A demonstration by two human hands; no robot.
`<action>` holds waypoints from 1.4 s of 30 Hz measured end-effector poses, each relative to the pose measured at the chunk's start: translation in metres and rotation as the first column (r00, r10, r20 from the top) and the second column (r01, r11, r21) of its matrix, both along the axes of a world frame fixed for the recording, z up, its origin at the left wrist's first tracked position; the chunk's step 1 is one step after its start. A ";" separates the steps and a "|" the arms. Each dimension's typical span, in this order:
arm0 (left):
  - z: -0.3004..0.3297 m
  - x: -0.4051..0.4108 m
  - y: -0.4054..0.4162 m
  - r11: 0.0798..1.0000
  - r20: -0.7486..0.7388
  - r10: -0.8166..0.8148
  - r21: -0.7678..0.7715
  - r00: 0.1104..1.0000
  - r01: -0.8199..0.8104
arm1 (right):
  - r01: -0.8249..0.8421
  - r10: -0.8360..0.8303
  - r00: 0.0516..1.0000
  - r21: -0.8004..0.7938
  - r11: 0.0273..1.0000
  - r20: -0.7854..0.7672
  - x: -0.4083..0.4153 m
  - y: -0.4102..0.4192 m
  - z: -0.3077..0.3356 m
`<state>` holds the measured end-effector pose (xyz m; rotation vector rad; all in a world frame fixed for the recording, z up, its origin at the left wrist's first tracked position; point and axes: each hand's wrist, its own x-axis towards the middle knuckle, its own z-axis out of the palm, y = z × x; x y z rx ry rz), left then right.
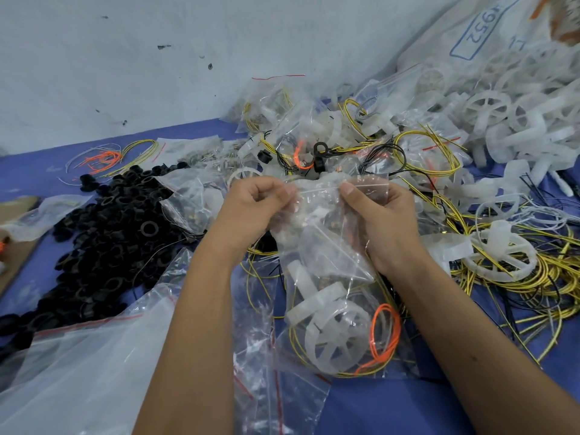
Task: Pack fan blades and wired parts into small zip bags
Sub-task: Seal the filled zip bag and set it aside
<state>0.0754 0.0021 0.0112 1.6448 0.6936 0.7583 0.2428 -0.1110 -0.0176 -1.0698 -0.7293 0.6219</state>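
Hands meet at a clear zip bag's (326,233) top edge, left hand (251,208) and right hand (379,215) each pinching it above the cluttered blue surface (408,409).

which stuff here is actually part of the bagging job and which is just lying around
In the job:
- small zip bag, its top edge pinched by the left hand and right hand
- white fan blades
- yellow wires
- filled bag with a blade and orange wire

Lying about:
- black rings
- large sack
- cardboard
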 end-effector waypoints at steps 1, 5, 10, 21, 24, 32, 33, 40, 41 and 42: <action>0.002 -0.001 -0.002 0.992 -0.018 -0.039 -0.117 0.999 0.037 | 0.001 0.000 0.999 0.018 1.000 -0.044 -0.001 0.001 0.002; 0.015 -0.008 -0.005 0.922 -0.145 -0.263 -0.331 0.954 0.204 | -0.015 0.039 0.975 0.106 0.994 -0.221 -0.003 0.000 0.011; 0.026 0.016 -0.031 0.948 -0.517 -0.320 -0.171 0.794 0.270 | 0.076 -0.033 0.960 0.143 0.987 -0.279 -0.010 -0.006 0.027; 0.076 0.051 -0.005 0.994 -0.433 0.030 -0.079 0.901 -0.071 | -0.029 0.096 0.960 -0.248 0.968 0.264 0.025 -0.033 0.058; 0.077 0.064 0.020 0.955 -0.340 0.280 0.004 0.898 -0.296 | -0.315 0.387 0.911 -0.366 0.876 0.141 0.031 -0.030 0.069; 0.099 0.097 0.075 0.918 -0.091 0.275 -0.270 0.957 -0.289 | -0.129 0.143 0.988 -0.211 0.969 0.051 0.034 0.056 0.101; 0.104 0.098 0.084 0.918 -0.078 0.270 -0.279 0.960 -0.281 | -0.126 0.135 0.990 -0.198 0.972 0.029 0.038 0.071 0.108; 0.124 0.104 0.134 0.925 0.033 0.302 -0.253 0.953 -0.284 | -0.184 0.172 0.980 -0.134 0.974 -0.096 0.065 0.187 0.149; 0.124 0.106 0.140 0.929 0.030 0.312 -0.221 0.950 -0.298 | -0.224 0.208 0.970 -0.130 0.966 -0.129 0.068 0.202 0.151; 0.122 0.107 0.146 0.931 0.014 0.323 -0.184 0.946 -0.315 | -0.242 0.221 0.966 -0.163 0.957 -0.135 0.070 0.213 0.151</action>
